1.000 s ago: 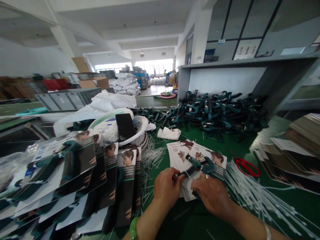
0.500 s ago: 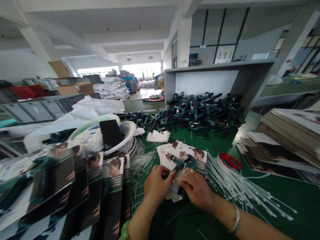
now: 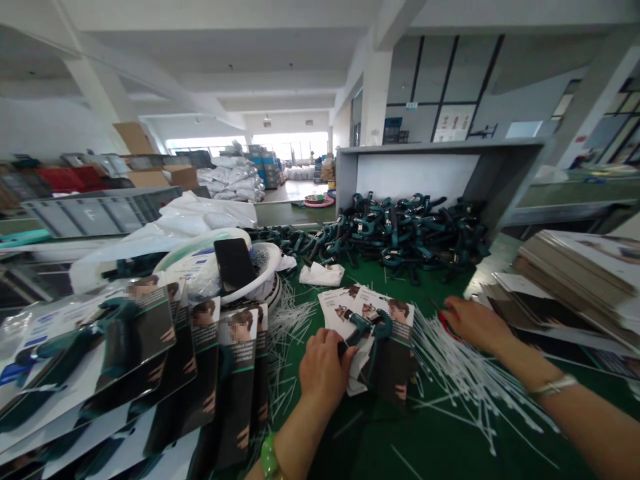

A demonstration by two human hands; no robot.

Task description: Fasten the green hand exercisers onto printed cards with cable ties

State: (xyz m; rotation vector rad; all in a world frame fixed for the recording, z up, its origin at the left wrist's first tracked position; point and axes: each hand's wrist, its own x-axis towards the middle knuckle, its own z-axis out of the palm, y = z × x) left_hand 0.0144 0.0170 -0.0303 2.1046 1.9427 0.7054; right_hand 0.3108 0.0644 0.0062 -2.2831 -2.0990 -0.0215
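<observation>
My left hand [image 3: 325,363] is closed around one dark handle of a teal hand grip strengthener [image 3: 384,326], which lies on printed backing cards [image 3: 400,363]. Its metal spring faces away from me. To the right, my right hand [image 3: 473,325] has its fingers curled over the red-handled scissors [image 3: 443,321]. Most of the scissors is hidden beneath that hand. Loose white cable ties [image 3: 467,383] fan out between the cards and my right forearm.
Many more grip strengtheners [image 3: 400,230] spill from a tipped grey bin [image 3: 505,180]. Carded ones overlap at the left [image 3: 200,367]. A phone [image 3: 234,265] rests on a white basin [image 3: 273,267]. Card stacks [image 3: 570,280] stand at right.
My right hand has left the grip strengthener and moved right onto the red scissors. My left hand stays on the handle. The view has shifted slightly.
</observation>
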